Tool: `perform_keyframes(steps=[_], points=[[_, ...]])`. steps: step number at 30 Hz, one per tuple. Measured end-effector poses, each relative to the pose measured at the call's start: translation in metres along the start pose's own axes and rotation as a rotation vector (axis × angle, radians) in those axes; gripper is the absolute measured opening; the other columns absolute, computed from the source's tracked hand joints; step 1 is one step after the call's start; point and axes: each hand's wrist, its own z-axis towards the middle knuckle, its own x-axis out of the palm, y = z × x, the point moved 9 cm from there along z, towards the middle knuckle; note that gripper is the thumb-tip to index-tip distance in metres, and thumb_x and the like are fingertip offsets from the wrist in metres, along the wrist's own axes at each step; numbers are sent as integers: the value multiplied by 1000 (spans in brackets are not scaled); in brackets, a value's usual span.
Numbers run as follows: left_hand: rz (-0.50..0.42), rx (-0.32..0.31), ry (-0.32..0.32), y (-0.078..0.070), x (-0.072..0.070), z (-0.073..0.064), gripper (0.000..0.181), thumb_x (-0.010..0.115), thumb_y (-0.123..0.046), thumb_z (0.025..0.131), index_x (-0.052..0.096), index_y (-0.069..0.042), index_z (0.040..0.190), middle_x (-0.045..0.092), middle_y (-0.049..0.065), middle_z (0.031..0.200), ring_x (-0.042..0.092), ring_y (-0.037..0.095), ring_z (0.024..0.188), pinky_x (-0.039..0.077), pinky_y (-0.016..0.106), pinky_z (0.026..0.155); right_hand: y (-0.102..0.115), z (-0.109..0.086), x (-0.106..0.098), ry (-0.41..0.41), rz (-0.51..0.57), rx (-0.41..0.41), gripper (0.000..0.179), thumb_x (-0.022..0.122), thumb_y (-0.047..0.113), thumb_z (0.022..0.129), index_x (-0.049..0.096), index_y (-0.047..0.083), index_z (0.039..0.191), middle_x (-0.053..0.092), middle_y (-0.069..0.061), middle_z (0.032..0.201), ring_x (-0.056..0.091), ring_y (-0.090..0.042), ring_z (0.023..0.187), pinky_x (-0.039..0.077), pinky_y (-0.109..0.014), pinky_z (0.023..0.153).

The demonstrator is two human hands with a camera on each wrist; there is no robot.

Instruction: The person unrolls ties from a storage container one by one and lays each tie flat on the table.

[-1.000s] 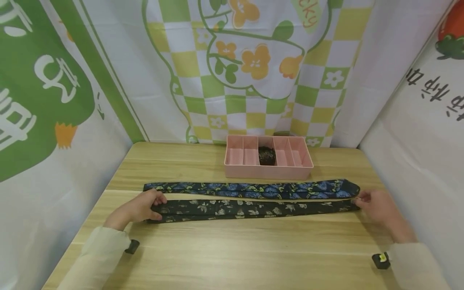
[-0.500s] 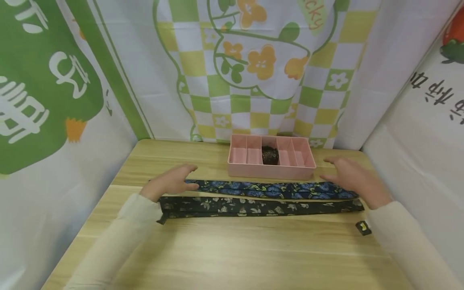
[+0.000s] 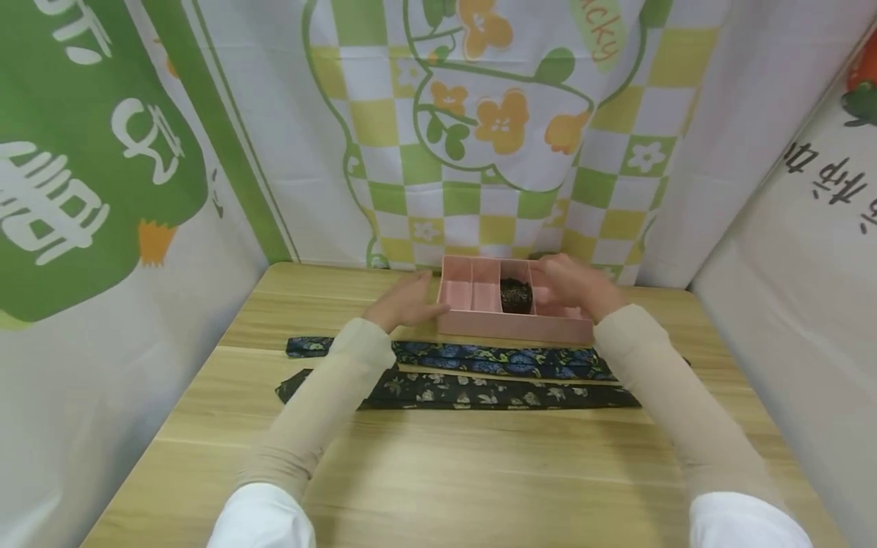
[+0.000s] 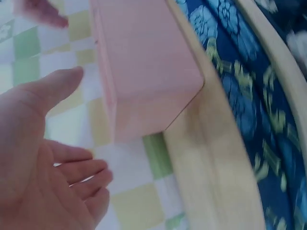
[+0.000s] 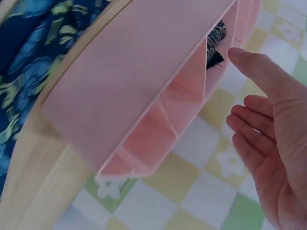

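My left hand [image 3: 407,299] is at the left end of a pink divided box [image 3: 507,326], thumb beside its front corner in the head view. In the left wrist view its fingers [image 4: 81,170] are relaxed and apart from the box wall. My right hand [image 3: 572,281] reaches over the box's right-hand compartments, holding nothing; the right wrist view shows its thumb [image 5: 247,60] extended. A dark rolled-up patterned cloth [image 3: 515,295] sits in the middle compartment. In front of the box lie a blue floral necktie [image 3: 493,358] and a black floral necktie [image 3: 473,392], side by side, partly hidden under my sleeves.
The wooden table [image 3: 479,472] carries everything. A printed checked curtain [image 3: 493,205] hangs right behind the box, with white printed sheets at the left and right sides.
Both hands have left the black necktie's ends, then moved forward and inward over the neckties to the pink box. The box and rolled cloth keep their place on the table.
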Motion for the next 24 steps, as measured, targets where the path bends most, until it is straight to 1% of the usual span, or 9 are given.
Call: perform_keyframes(steps=[1,4,6,9,10,12,17,20,24], points=[[-13,-4,-14,-3,3,6,92,57,-50,106,18,10,163,20,30,172,22,44,161,20,51,134,0,7,4,22,-19,14,52,81,24,93,65,-2,136,70,-24,129,68,-42,116,56,-55,100],[-42,-19,-56,-9,12,19,96,59,-50,104,13,9,165,19,29,173,22,44,161,22,51,133,-1,26,16,77,-57,35,50,84,30,92,69,4,132,72,-19,123,70,-37,108,60,-52,91],[-52,-40,-92,-11,16,25,100,61,-51,103,11,8,165,17,29,173,22,43,162,22,50,133,2,36,25,89,-39,24,54,86,29,91,67,8,137,71,-17,130,70,-36,113,60,-53,93],[-23,-80,-127,-9,23,31,104,59,-56,103,7,9,165,13,28,174,20,43,162,19,48,134,7,49,39,89,-32,-15,65,87,25,89,60,11,146,68,-17,137,68,-38,122,59,-53,98],[-10,-92,-130,-9,26,32,104,57,-58,103,6,9,165,11,28,175,18,42,163,17,47,135,8,53,42,81,-34,-26,68,88,24,88,58,10,148,67,-18,139,67,-38,125,58,-53,100],[15,-110,-116,-5,34,37,103,50,-61,104,4,9,165,7,27,175,15,42,164,15,46,135,8,59,51,81,-55,-23,66,90,24,86,61,8,143,68,-18,137,66,-37,126,58,-52,102],[0,-143,-76,-3,47,40,101,43,-61,105,1,9,165,0,26,176,7,41,165,11,45,136,9,69,68,127,-144,3,55,91,27,84,70,5,130,74,-16,124,71,-34,116,59,-49,98],[2,-151,-82,-6,48,38,99,42,-60,107,1,9,165,-2,26,176,4,41,165,10,45,136,9,73,73,150,-199,12,45,89,26,87,72,5,122,76,-15,115,73,-31,104,61,-47,91],[23,-162,-86,-5,49,41,97,40,-60,108,0,6,166,-4,24,177,1,39,166,10,46,136,7,77,76,150,-211,28,30,86,22,88,74,5,110,76,-12,100,72,-24,85,61,-42,76]])
